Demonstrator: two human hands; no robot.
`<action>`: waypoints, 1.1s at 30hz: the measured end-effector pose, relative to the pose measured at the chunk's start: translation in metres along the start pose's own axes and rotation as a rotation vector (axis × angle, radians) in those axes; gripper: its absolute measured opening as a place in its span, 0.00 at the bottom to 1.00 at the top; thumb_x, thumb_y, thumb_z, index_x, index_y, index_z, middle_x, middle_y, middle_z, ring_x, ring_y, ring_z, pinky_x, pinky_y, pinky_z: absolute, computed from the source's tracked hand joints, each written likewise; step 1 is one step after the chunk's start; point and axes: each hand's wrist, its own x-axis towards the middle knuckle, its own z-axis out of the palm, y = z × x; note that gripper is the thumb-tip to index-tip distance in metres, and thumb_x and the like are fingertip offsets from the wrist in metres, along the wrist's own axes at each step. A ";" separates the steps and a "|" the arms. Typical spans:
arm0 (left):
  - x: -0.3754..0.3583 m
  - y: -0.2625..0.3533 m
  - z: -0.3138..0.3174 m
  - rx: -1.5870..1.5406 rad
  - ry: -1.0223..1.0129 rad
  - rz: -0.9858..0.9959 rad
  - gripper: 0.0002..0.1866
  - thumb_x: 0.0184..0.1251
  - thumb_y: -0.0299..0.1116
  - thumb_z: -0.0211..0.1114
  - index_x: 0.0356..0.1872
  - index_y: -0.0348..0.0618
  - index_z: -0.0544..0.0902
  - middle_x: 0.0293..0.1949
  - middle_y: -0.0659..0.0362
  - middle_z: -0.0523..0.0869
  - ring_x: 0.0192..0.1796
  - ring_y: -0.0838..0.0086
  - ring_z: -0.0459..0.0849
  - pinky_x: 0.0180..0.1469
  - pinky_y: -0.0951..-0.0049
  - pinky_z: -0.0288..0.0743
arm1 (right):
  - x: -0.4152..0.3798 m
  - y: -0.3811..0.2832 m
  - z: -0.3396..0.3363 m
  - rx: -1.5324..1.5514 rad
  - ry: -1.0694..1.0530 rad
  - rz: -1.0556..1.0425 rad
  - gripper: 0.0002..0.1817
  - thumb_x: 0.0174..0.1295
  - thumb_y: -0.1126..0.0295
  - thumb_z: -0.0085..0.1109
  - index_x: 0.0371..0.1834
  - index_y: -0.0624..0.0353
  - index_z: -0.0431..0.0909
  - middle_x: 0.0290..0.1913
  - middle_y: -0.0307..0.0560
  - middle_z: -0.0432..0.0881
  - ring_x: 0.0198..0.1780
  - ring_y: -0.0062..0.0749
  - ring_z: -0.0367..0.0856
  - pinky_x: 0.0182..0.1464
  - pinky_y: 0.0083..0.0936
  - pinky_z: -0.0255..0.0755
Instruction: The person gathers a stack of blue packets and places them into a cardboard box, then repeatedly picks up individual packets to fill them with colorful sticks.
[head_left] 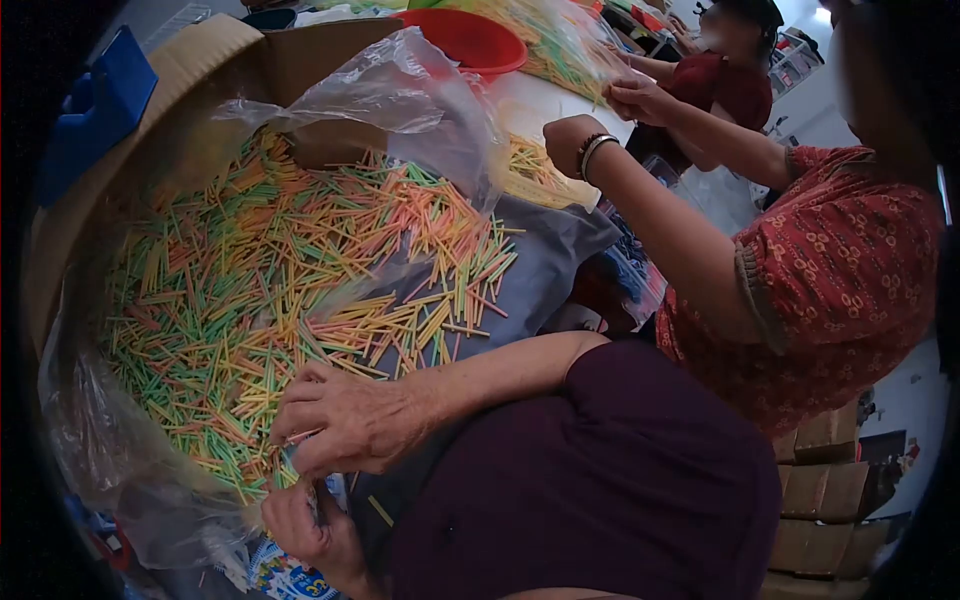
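A large heap of thin, short pastel sticks [300, 250] in green, yellow, orange and pink fills a plastic-lined box. My right hand [345, 415] is at the near edge of the heap, its fingers curled over a few sticks. Just below it, my left hand [310, 530] is closed with the thumb bent in; what lies inside its fingers is hidden. Blue-and-white printed packaging [285, 575] shows under my left hand, and a bit of similar print is visible between the two hands.
Clear plastic sheeting [400, 85] lines the cardboard box [210, 60]. A blue tape dispenser [100, 110] is at its left edge. Beyond are a red basin [465, 40] and more sticks in bags. Two people work on the right; stacked cartons [825, 490] stand behind.
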 end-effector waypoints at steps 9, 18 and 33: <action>0.000 0.016 0.001 0.006 0.024 0.058 0.10 0.55 0.16 0.70 0.38 0.36 0.84 0.30 0.52 0.80 0.35 0.53 0.78 0.54 0.51 0.75 | -0.010 -0.005 -0.008 -0.097 0.108 -0.155 0.10 0.48 0.67 0.68 0.34 0.48 0.78 0.50 0.43 0.78 0.51 0.41 0.75 0.52 0.45 0.63; -0.017 0.034 0.013 0.047 0.057 0.127 0.06 0.57 0.19 0.70 0.31 0.36 0.81 0.26 0.52 0.78 0.34 0.53 0.76 0.43 0.53 0.71 | -0.035 -0.028 -0.026 -0.189 0.054 -0.244 0.10 0.58 0.71 0.63 0.43 0.52 0.79 0.55 0.49 0.80 0.52 0.44 0.78 0.53 0.47 0.66; -0.007 0.054 0.036 -0.092 0.125 0.226 0.06 0.58 0.22 0.71 0.31 0.35 0.80 0.27 0.49 0.78 0.34 0.52 0.77 0.37 0.55 0.68 | -0.056 -0.049 -0.055 -0.415 0.218 -0.330 0.10 0.61 0.74 0.64 0.45 0.55 0.78 0.50 0.45 0.80 0.50 0.42 0.79 0.55 0.44 0.69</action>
